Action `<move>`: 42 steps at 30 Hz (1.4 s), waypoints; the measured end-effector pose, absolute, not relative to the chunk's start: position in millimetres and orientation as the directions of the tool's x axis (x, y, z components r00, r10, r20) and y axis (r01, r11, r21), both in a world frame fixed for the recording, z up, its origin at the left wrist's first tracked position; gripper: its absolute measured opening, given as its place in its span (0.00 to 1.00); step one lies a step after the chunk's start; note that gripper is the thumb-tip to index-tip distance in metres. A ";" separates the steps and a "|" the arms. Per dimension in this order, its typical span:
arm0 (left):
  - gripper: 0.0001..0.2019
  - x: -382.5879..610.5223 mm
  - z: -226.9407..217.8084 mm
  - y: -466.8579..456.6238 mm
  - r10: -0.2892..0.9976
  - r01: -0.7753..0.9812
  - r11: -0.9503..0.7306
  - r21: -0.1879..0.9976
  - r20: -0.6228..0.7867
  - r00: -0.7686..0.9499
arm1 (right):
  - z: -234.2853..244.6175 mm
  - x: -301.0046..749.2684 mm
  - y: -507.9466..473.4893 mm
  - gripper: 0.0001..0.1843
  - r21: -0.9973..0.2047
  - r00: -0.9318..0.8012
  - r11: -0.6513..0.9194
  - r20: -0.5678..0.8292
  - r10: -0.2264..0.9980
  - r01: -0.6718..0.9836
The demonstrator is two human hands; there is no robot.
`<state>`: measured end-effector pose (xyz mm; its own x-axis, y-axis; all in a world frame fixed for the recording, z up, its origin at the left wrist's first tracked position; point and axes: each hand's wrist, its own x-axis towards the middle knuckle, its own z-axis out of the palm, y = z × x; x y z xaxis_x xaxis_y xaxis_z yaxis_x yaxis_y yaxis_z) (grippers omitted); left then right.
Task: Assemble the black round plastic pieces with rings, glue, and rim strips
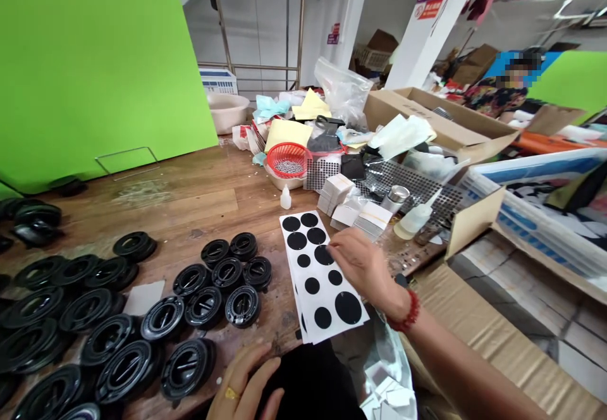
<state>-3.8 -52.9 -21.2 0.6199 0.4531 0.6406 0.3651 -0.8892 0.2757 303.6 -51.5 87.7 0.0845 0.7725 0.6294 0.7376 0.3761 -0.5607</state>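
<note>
A white sheet (296, 274) carrying black round stickers of several sizes lies at the table's front edge, with at least one more sheet beneath it. My right hand (363, 268), with a red bead bracelet at the wrist, reaches over its right side. Its fingertips are pinched together at the edge of a black round sticker (324, 255); whether anything is between them is hidden. My left hand (249, 382), wearing a gold ring, is at the front edge with its fingers apart, holding nothing visible. Just beyond it stand stacks of black ring-shaped parts (187, 366).
A small white bottle (285, 198), a red basket (288, 159) of small metal pieces and stacks of white cards (336, 191) stand behind the sheet. A squeeze bottle (413, 219) is at right. Cardboard boxes (441, 116) line the right side. Another person (497, 94) sits beyond.
</note>
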 end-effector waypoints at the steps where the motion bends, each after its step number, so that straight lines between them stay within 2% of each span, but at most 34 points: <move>1: 0.13 2.9 -19.1 -51.5 0.428 0.343 -0.902 0.262 0.636 0.642 | 89.6 315.1 -59.2 0.09 -0.535 0.119 0.346 0.654 0.747 0.771; 5: 0.12 32.0 -6.4 -49.0 0.382 0.293 -0.924 0.245 0.601 0.703 | 86.4 375.6 -62.4 0.11 -0.494 0.321 0.116 0.707 0.630 0.861; 6: 0.12 39.5 -3.2 -49.2 0.381 0.282 -0.925 0.256 0.591 0.711 | 82.3 389.5 -59.3 0.15 -0.510 0.357 0.067 0.684 0.636 0.858; 9: 0.12 61.1 3.0 -51.0 0.393 0.255 -0.916 0.310 0.563 0.727 | 65.2 416.9 -50.1 0.38 -0.592 0.419 -0.029 0.536 0.733 0.806; 11: 0.13 73.4 3.7 -51.8 0.406 0.249 -0.907 0.341 0.542 0.735 | 54.2 424.0 -47.6 0.44 -0.624 0.416 -0.049 0.459 0.785 0.780; 15: 0.14 88.2 0.5 -49.6 0.413 0.228 -0.896 0.381 0.525 0.744 | 42.5 429.1 -51.4 0.39 -0.648 0.451 -0.058 0.460 0.765 0.760; 19: 0.15 90.3 -4.0 -42.6 0.461 0.253 -0.866 0.432 0.490 0.740 | 43.1 438.6 -55.8 0.40 -0.670 0.537 -0.109 0.475 0.697 0.734; 23: 0.14 88.7 -11.3 -35.2 0.484 0.264 -0.849 0.457 0.475 0.735 | 49.8 449.0 -56.2 0.35 -0.644 0.519 -0.114 0.485 0.704 0.757; 26: 0.14 89.1 -17.1 -32.6 0.495 0.267 -0.843 0.468 0.480 0.724 | 52.2 453.8 -58.5 0.32 -0.590 0.471 -0.117 0.492 0.732 0.799; 29: 0.14 89.3 -20.3 -32.5 0.509 0.280 -0.835 0.473 0.472 0.720 | 46.9 457.7 -64.2 0.33 -0.527 0.431 -0.145 0.474 0.768 0.838; 33: 0.15 87.2 -21.3 -33.7 0.516 0.296 -0.832 0.469 0.458 0.724 | 37.2 455.7 -72.7 0.35 -0.459 0.467 -0.225 0.523 0.713 0.859; 36: 0.16 86.0 -21.7 -33.9 0.511 0.305 -0.839 0.451 0.458 0.727 | 42.9 435.0 -77.9 0.36 -0.389 0.457 -0.258 0.614 0.643 0.885; 39: 0.16 86.6 -21.9 -33.6 0.499 0.304 -0.848 0.433 0.463 0.732 | 54.7 398.0 -76.4 0.27 -0.286 0.308 -0.132 0.753 0.582 0.949; 41: 0.16 87.4 -21.6 -33.3 0.498 0.307 -0.850 0.428 0.462 0.734 | 55.7 374.5 -66.1 0.17 -0.254 0.152 0.066 0.744 0.651 0.965; 42: 0.16 87.6 -21.4 -33.1 0.498 0.309 -0.851 0.426 0.463 0.733 | 52.7 366.1 -57.3 0.16 -0.253 0.077 0.148 0.703 0.707 0.956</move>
